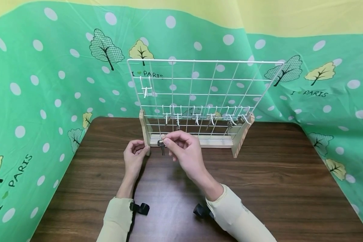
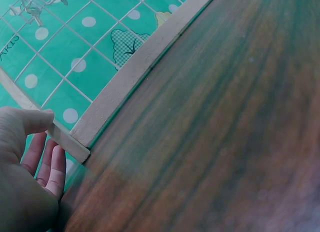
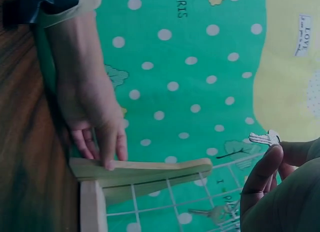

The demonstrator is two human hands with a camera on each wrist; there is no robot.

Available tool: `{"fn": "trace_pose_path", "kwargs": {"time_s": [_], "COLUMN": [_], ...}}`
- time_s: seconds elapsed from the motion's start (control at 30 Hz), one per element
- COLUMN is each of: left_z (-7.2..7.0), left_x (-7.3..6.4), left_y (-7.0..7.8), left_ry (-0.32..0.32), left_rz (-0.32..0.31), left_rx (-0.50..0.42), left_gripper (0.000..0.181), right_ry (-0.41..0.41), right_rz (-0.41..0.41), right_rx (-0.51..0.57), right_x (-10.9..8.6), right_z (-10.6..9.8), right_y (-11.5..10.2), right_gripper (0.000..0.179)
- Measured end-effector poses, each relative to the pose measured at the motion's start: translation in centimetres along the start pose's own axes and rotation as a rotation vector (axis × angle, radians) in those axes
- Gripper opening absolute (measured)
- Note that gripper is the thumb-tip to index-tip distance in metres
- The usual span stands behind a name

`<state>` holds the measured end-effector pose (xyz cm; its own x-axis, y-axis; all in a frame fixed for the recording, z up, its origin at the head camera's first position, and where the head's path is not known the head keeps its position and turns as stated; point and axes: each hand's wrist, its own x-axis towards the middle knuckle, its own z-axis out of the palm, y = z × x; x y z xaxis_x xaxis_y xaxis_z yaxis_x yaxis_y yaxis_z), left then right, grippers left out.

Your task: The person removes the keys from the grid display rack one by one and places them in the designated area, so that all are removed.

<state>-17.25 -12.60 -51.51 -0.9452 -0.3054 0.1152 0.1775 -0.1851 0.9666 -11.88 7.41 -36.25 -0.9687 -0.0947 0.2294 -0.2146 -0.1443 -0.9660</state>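
Observation:
In the head view my right hand (image 1: 186,151) pinches a small bunch of keys (image 1: 161,144) between thumb and fingertips, in front of the rack's lower left. The right wrist view shows one silver key (image 3: 265,138) jutting out past the thumb. My left hand (image 1: 134,158) grips the wooden side support (image 1: 144,129) at the left end of a white wire grid rack (image 1: 205,61). Seen from the left wrist, the thumb (image 2: 37,120) lies on the support's front edge, with the other fingers on its outer side. Another key (image 3: 215,213) hangs on the grid.
A row of white hooks (image 1: 196,117) runs along the grid's lower part, some with keys. One more hook (image 1: 146,90) sits at the upper left. The rack stands on a dark wooden table (image 1: 275,188), with a green patterned cloth (image 1: 48,94) behind and at the sides.

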Motion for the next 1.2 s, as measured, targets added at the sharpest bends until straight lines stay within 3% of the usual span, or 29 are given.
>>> {"fn": "trace_pose_path", "kwargs": {"time_s": [0.73, 1.2], "left_z": [0.0, 0.1], "left_x": [0.0, 0.0], "left_y": [0.1, 0.1], "left_ry": [0.001, 0.007], "left_rz": [0.001, -0.003], "left_rx": [0.003, 0.012], "left_gripper": [0.029, 0.026], "right_ry": [0.062, 0.03], "right_rz": [0.172, 0.245], "right_rx": [0.035, -0.018], "right_x": [-0.6, -0.4], "right_z": [0.0, 0.2], "right_y": [4.9, 8.0], "right_gripper": [0.005, 0.004]}}
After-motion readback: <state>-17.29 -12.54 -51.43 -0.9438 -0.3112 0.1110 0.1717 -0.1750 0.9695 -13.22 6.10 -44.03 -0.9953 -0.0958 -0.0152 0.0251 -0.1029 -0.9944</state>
